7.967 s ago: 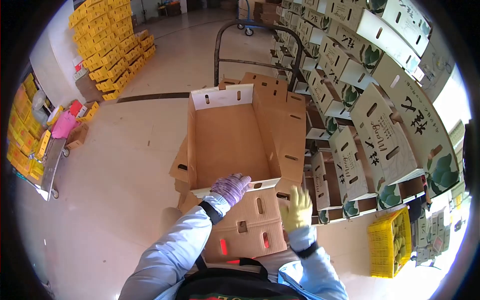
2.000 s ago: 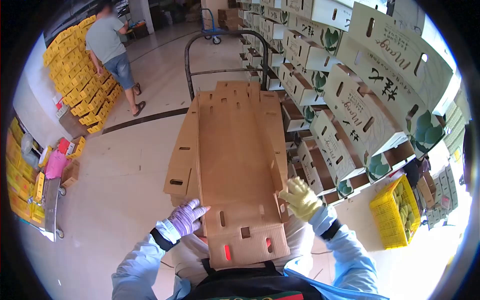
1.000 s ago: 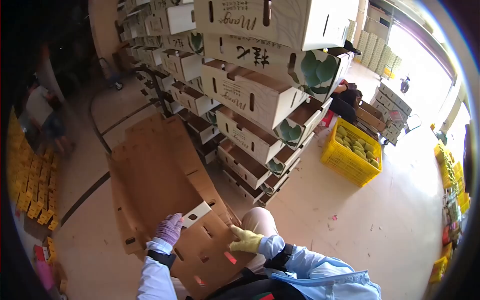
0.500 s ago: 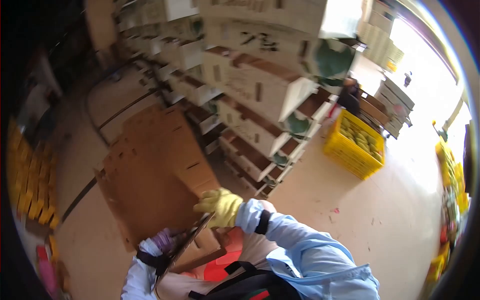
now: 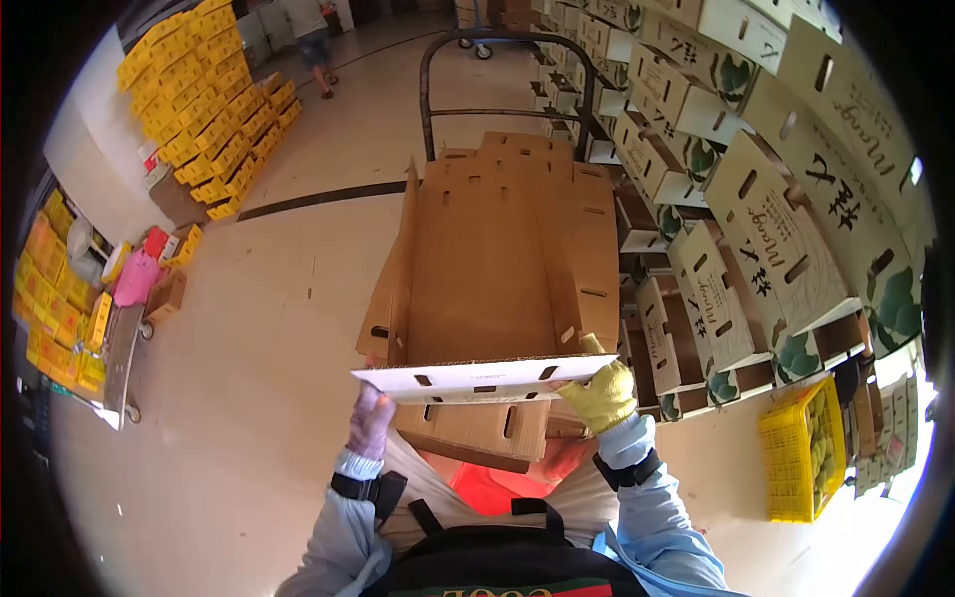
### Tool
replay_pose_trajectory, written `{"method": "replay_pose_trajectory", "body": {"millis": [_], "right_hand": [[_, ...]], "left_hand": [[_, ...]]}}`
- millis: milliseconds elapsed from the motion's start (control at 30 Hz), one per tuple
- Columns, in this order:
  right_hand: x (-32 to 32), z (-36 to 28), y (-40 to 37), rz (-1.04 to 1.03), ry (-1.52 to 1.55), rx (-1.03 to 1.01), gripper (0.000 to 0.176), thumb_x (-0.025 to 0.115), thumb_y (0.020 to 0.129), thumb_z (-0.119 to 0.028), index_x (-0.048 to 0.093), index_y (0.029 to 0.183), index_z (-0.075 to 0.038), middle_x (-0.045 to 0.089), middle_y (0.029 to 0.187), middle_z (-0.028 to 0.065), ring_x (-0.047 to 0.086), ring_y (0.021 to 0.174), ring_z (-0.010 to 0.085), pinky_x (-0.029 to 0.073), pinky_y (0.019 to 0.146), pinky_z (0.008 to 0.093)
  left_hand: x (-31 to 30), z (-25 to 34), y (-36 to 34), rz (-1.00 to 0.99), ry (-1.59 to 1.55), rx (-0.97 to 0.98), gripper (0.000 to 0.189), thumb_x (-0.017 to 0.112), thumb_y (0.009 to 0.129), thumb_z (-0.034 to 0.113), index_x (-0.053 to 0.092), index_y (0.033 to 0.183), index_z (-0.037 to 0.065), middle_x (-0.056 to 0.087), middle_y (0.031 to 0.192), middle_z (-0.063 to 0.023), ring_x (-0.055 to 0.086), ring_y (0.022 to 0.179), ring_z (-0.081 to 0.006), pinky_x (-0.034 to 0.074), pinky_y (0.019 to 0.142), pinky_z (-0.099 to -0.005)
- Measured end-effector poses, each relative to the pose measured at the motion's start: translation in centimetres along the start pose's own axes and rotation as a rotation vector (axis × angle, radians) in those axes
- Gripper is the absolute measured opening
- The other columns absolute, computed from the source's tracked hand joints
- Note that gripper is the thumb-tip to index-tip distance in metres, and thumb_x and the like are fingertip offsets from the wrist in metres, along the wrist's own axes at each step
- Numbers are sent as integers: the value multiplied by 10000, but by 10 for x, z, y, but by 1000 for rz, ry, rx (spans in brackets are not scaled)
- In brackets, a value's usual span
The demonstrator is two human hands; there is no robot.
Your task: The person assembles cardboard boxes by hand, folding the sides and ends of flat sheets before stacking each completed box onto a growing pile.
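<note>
A partly folded cardboard carton (image 5: 477, 279), brown inside with a white printed near side, stretches out in front of my knees. My left hand (image 5: 369, 422), in a purple glove, grips the left corner of that near side. At the right corner, my right hand (image 5: 601, 394) in a yellow glove holds the same side, its thumb over the top edge. Beneath the carton lies a stack of flat brown cardboard sheets (image 5: 589, 234), with slots showing along its right edge. More brown cardboard (image 5: 477, 430) juts out toward me below the white side.
A black cart handle (image 5: 426, 90) rises beyond the sheets. Mango cartons (image 5: 771, 224) are stacked high at right, near a yellow crate of fruit (image 5: 786, 458). Yellow boxes (image 5: 194, 99) and a loaded trolley (image 5: 121, 358) stand at left. A person (image 5: 310, 40) is at the back.
My view has swung left and levelled. Both hands have drawn apart to opposite corners of the carton's white side, which now faces me squarely; before, the piece was tilted near my left arm.
</note>
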State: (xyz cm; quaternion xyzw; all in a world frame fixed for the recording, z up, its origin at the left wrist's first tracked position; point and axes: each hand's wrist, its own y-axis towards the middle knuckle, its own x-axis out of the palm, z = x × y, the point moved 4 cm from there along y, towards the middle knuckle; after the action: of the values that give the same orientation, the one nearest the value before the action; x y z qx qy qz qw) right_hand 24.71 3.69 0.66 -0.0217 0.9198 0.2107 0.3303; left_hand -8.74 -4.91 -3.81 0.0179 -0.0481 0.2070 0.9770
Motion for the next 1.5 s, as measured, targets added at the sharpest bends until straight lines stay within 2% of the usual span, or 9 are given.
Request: {"method": "replay_pose_trajectory", "body": {"millis": [67,333,500,633,700,833,1000,1233,1500], "right_hand": [[3,-1,1,-18,21,70,686,823,624,-314,577,1183,0,679,927,166,668,831,312,533,738,380],[2,4,7,-37,-46,242,648,760,697,-246,521,1245,5,671,860,170,670,786,310,524,703,382],[-12,-44,-35,381,-400,-251,716,710,731,-124,397,1363,-3,505,1278,280,533,1135,431,458,940,476],[6,-97,19,-374,-517,-414,914,803,604,-376,412,1353,-28,385,1382,300,346,1289,469,268,1065,576],[40,-66,33,-624,-625,-449,899,785,631,-379,396,1382,-73,358,1411,281,325,1310,451,249,1081,564],[50,-46,38,-579,-642,-429,822,751,678,-340,399,1396,-146,415,1384,240,347,1310,408,265,1081,537],[61,-22,29,-868,-443,-189,774,731,687,-318,421,1378,-156,410,1396,230,354,1326,377,317,1067,495],[40,-67,-32,-437,-736,-361,620,701,695,-225,517,1284,-165,521,1214,213,462,1173,382,399,947,509],[56,-33,-75,-385,-572,-356,392,586,763,-179,609,1153,-194,568,1103,176,510,1044,360,385,908,539]], "left_hand": [[-1,9,5,90,553,142,810,565,860,595,380,1350,-22,619,1042,-137,593,961,-235,463,863,-368],[12,-17,56,165,689,-95,543,718,819,380,536,1219,61,644,971,-106,616,812,-174,503,728,-332],[33,1,61,44,1165,861,602,672,839,304,457,1375,136,494,1353,-206,450,1251,-404,345,1048,-505],[54,-3,67,-240,1567,798,578,573,882,428,464,1376,149,429,1421,-206,385,1313,-422,229,1110,-546],[69,46,64,-539,1580,191,672,495,873,585,432,1409,185,350,1483,-178,286,1387,-384,122,1157,-515],[90,56,54,-683,1785,243,873,462,807,720,282,1482,196,294,1482,-269,224,1415,-377,7,1168,-480],[91,25,37,-860,1631,224,847,700,758,429,316,1471,184,458,1367,-224,437,1267,-370,350,1048,-472],[73,-21,-19,-523,1645,455,666,468,874,111,279,1474,330,279,1478,-275,301,1344,-482,234,1120,-545],[64,-44,-36,-802,1616,151,805,656,777,153,284,1476,299,353,1449,-208,364,1309,-449,302,1095,-524]]}}
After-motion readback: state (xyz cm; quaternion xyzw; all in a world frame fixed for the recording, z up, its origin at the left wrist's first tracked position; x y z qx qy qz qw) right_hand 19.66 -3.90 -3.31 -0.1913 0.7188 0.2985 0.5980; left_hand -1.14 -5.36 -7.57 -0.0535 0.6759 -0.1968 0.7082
